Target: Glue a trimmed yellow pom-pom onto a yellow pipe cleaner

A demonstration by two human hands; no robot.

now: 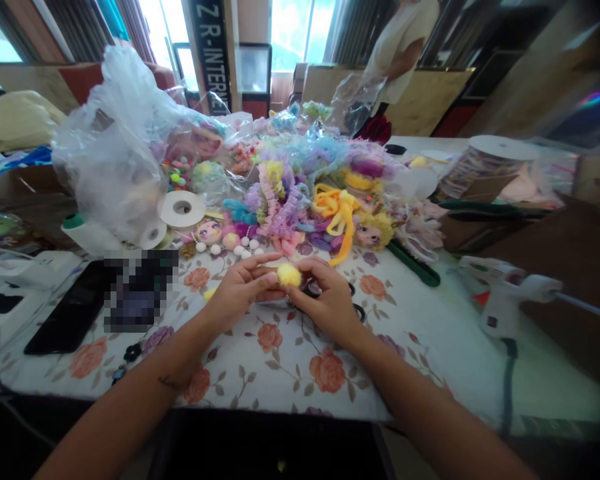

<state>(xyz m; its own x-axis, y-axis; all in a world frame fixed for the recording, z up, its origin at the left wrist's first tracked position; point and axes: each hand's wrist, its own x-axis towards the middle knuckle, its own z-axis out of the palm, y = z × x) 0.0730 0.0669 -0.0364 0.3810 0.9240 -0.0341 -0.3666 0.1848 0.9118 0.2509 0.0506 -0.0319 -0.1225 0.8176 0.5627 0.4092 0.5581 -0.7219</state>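
Observation:
A fluffy yellow pompom [289,275] is pinched between both hands above the flowered tablecloth [290,360]. My left hand [243,290] has its thumb and fingertips closed at the pompom's left side. From the right, my right hand [325,293] grips it with thumb and index finger. Black-handled scissors [361,312] lie on the cloth, partly hidden behind my right hand. Another bit of yellow fluff [209,294] rests just beyond my left wrist. White beads [240,251] and a doll head [209,231] sit past my fingers.
A heap of pastel yarn and fluff [300,147] fills the back. A white plastic bag [115,147], tape roll [182,209] and black phone [67,307] are at left. On the right lie a glue gun [505,293] and green-handled tool [414,263]. A person [403,47] stands behind.

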